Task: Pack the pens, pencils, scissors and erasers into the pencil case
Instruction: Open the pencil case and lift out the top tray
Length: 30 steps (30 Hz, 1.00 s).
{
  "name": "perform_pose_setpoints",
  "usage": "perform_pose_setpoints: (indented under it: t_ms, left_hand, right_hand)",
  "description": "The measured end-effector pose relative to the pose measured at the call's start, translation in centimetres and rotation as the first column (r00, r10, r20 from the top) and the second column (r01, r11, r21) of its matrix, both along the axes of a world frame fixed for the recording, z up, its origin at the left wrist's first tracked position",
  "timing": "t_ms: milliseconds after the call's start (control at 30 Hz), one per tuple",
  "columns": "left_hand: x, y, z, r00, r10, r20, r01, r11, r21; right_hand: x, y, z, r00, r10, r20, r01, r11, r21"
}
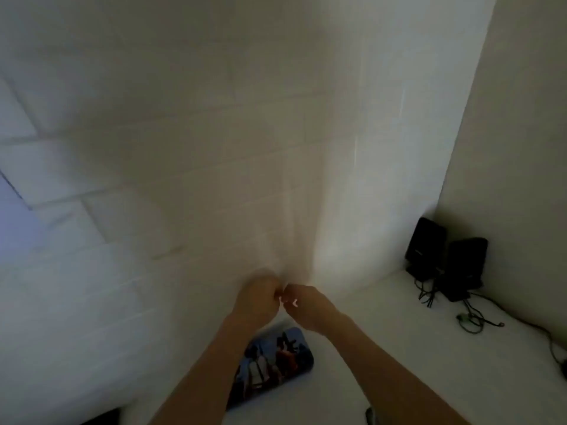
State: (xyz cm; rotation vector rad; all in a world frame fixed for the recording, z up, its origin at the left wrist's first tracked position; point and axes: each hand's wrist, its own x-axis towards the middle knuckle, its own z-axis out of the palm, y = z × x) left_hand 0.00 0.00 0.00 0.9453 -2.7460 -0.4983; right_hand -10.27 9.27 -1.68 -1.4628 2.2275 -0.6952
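The frame is dim and blurred. My left hand (256, 297) and my right hand (306, 305) are raised side by side in front of the white wall, both curled into fists with the knuckles touching. I see nothing held in either. Below them, between my forearms, the pencil case (276, 361) lies flat on the white table (383, 348); it is oblong, blue, with a printed picture of figures, and it looks closed. My left forearm hides its lower left part. No pens, pencils, scissors or erasers are in view.
Two black speakers (426, 245) (466, 265) stand in the back right corner, with tangled cables (469, 320) trailing along the right wall. A small dark object (369, 417) sits at the bottom edge. The tiled wall fills the upper view.
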Motion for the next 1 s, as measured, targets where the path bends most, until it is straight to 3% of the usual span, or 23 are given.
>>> perform_pose_setpoints:
  t_ms: [133, 200, 367, 433, 500, 667, 833, 1000]
  left_hand:
    - [0.7, -0.3, -6.7, 0.999, 0.038, 0.030, -0.038, 0.999, -0.014]
    - [0.9, -0.2, -9.4, 0.999, 0.040, 0.028, -0.038, 0.995, -0.091]
    - [0.6, 0.4, -13.0, 0.987, 0.003, -0.161, -0.066, 0.919, -0.388]
    - [0.8, 0.4, -13.6, 0.971, -0.010, -0.239, -0.098, 0.895, -0.435]
    - [1.0, 0.9, -13.5, 0.959, 0.003, -0.285, -0.119, 0.912, -0.393]
    - [3.3, 4.3, -14.2, 0.958, 0.194, -0.210, -0.229, 0.960, -0.159]
    - [6.1, 10.7, -15.2, 0.996, 0.042, -0.083, -0.070, 0.923, -0.378]
    - [8.9, 15.3, -15.4, 0.993, -0.040, -0.109, -0.005, 0.923, -0.385]
  right_hand:
    - [1.5, -0.8, -6.4, 0.992, 0.105, -0.068, -0.103, 0.994, 0.040]
    - [1.9, -0.8, -9.5, 0.988, 0.112, -0.106, -0.110, 0.994, 0.026]
    - [2.0, -0.9, -12.6, 0.985, 0.060, -0.161, -0.082, 0.988, -0.133]
    - [2.0, -0.9, -13.1, 0.982, 0.066, -0.179, -0.097, 0.980, -0.171]
    - [2.2, -0.9, -13.1, 0.980, 0.049, -0.193, -0.091, 0.972, -0.215]
    - [4.2, 2.1, -12.9, 0.955, -0.004, -0.297, -0.064, 0.973, -0.220]
    - [6.3, 7.7, -13.0, 0.903, -0.124, -0.412, 0.041, 0.978, -0.205]
    - [8.6, 12.6, -13.5, 0.891, -0.174, -0.419, 0.089, 0.972, -0.215]
